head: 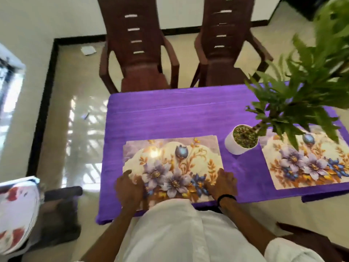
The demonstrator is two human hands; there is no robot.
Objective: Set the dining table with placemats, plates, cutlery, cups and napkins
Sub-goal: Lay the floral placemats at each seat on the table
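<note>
**Both hands flat on a floral placemat at the near edge of the table**

The left hand (129, 188) rests on the near left corner of a floral placemat (171, 163), fingers extended and spread, pressing down without curling round anything. The right hand (221, 183) lies on the near right corner of the same placemat in like manner, fingers straight and relaxed; a dark band (226, 197) circles its wrist. Neither hand grasps anything. The person's white garment (181, 229) fills the space between the forearms and covers the middle of the placemat's near edge.

The placemat, printed with lilac and blue flowers and gold leaves on a pale ground, lies flat on a purple tablecloth (170, 114), its near edge close to the near edge of the table. Just beside the placemat's far right corner stands a white pot (238, 145) holding a green plant (306, 86) whose leaves lean away from the placemat, to the right. Beyond the pot, well apart from the first placemat, a second floral placemat (309, 163) lies on the same cloth, partly under the leaves.

Across the table from the placemat stand two dark brown chairs: one (137, 52) roughly opposite it, the other (226, 48) further right. To the left of the placemat, off the table, a white cloth with red marks (17, 210) shows at the edge of the view; what it is cannot be told.
</note>
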